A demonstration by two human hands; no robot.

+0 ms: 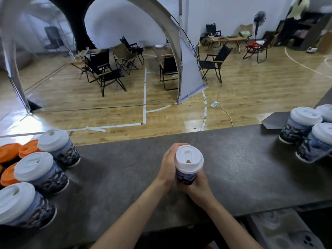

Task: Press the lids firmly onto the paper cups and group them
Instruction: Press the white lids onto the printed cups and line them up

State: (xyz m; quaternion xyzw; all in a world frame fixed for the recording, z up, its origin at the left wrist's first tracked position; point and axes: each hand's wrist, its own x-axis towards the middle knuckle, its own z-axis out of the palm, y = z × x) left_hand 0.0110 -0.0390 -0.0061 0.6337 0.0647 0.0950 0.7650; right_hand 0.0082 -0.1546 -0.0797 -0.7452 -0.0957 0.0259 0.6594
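Capping step: paper cup (186,177) at middle of counter (233,168).
Left hand (168,164) curled round cup side up to white lid (189,159), right hand (197,187) wrapped round its base; lid seemingly seated. Next, probably: firm press, then carrying to lidded cups (300,126) at counter's right end. Contents hidden, brownish glimpse through sip hole.

Folding chairs (106,69) on wood floor (251,90) beyond dark counter (125,168)

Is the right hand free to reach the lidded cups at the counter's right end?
Likely not yet: the right hand grips the centre cup with the left hand; nothing else blocks the lidded cups.
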